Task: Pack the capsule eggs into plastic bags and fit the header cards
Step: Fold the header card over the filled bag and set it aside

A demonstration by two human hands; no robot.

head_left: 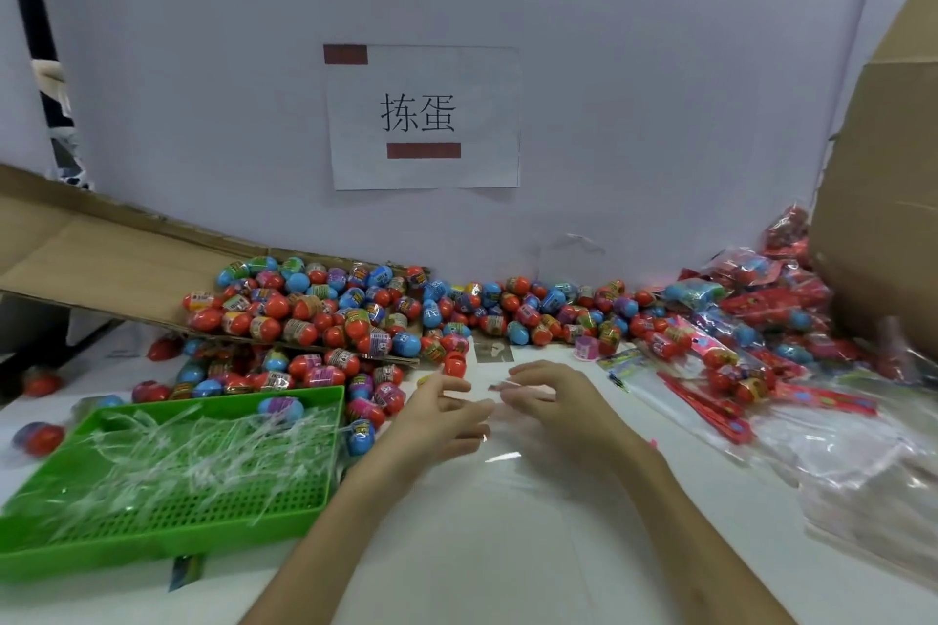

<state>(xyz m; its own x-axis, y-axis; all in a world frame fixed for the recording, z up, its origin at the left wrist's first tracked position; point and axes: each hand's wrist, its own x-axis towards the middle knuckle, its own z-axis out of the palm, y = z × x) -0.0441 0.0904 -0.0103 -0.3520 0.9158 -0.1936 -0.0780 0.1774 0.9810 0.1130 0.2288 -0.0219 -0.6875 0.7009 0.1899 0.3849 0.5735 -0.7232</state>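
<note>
The clear plastic bag (502, 459) was almost invisible on the white table (91, 599); only its glare showed. The right hand (553, 406) pinched its far edge with curled fingers. Whether the left hand (446, 416) beside it held the bag, I could not tell. Just beyond the fingers lay the pile of capsule eggs (355, 315).

"拣蛋" in black on white paper sign (424, 117) on wall.

A hand-packing workshop bench. Heaps of colourful plastic capsule eggs (355, 315) lie beside brown cardboard cartons (883, 218), under a printed white paper sign (424, 117).
</note>
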